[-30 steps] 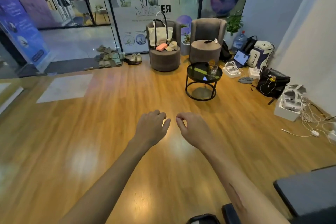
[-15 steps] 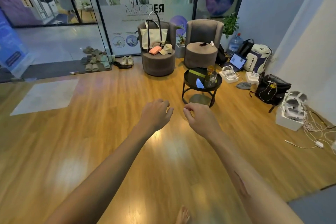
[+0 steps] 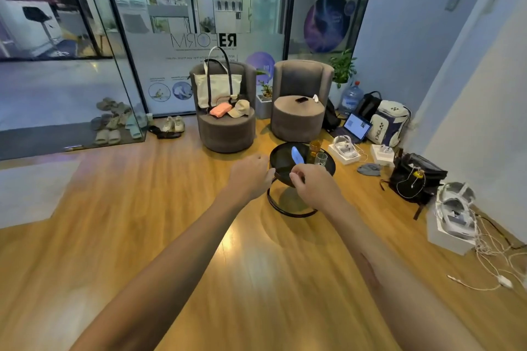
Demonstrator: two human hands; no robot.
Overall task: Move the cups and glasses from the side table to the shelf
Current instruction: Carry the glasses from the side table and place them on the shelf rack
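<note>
A round black side table [image 3: 282, 164] stands on the wooden floor ahead, in front of two grey armchairs. On its far right part stand an amber glass [image 3: 315, 147] and a clear glass [image 3: 321, 159]. My left hand [image 3: 252, 177] and my right hand [image 3: 315, 186] are stretched forward side by side, overlapping the table's near edge in the view. Both hands are loosely curled and hold nothing. No shelf is in view.
The left armchair [image 3: 226, 128] carries a tote bag, a pink pouch and a cap. The right armchair [image 3: 298, 117] has a phone on its seat. Bags, a laptop [image 3: 355, 127], white boxes and cables line the right wall. Shoes lie by the glass door on the left.
The side table and armchairs have come closer and now sit just beyond my hands. Both hands stayed raised and curled in front of me.
</note>
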